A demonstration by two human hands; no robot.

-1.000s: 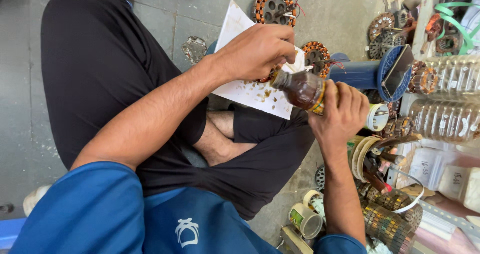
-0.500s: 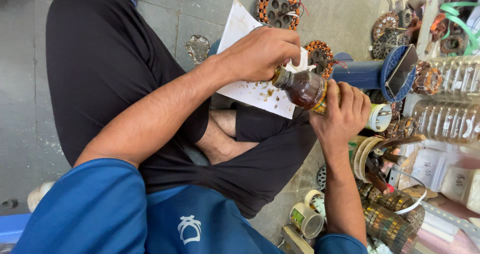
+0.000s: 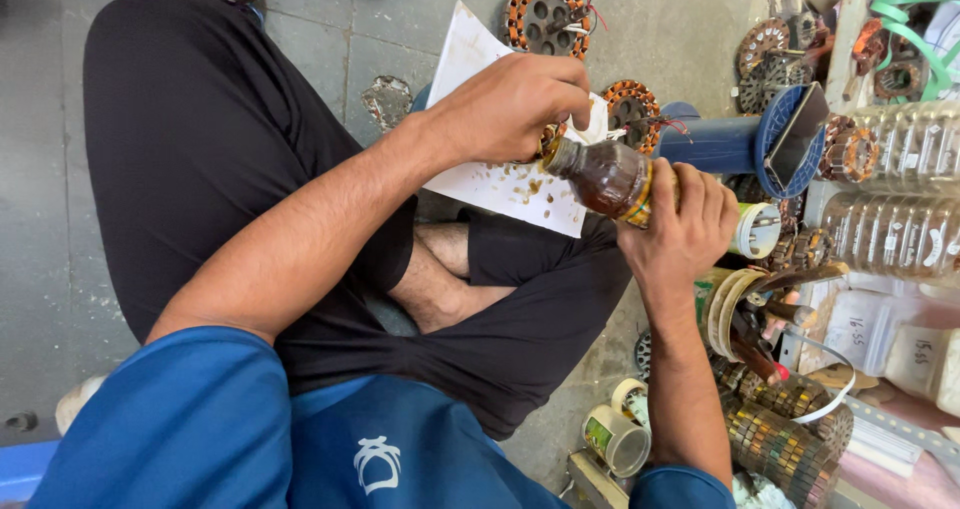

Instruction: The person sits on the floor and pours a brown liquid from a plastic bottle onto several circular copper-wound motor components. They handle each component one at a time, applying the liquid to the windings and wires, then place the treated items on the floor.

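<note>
I sit cross-legged on the floor with a white sheet of paper (image 3: 500, 184), spotted with brown drops, across my lap. My right hand (image 3: 685, 229) grips a small bottle of brown liquid (image 3: 605, 177) by its base and holds it tilted, neck pointing left. My left hand (image 3: 510, 109) is curled at the bottle's mouth, fingers pinched on a small white piece (image 3: 597, 127). What that piece is I cannot tell. A copper-wound motor stator (image 3: 632, 107) lies just behind the hands, partly hidden.
More wound stators (image 3: 545, 9) lie on the grey tiled floor. A blue stand (image 3: 745, 144) lies on its side at the right, beside clear plastic bottles (image 3: 890, 209), tape rolls (image 3: 615, 439) and cluttered parts.
Both hands and the bottle stay together over the paper, shifting only slightly. The grips look the same.
</note>
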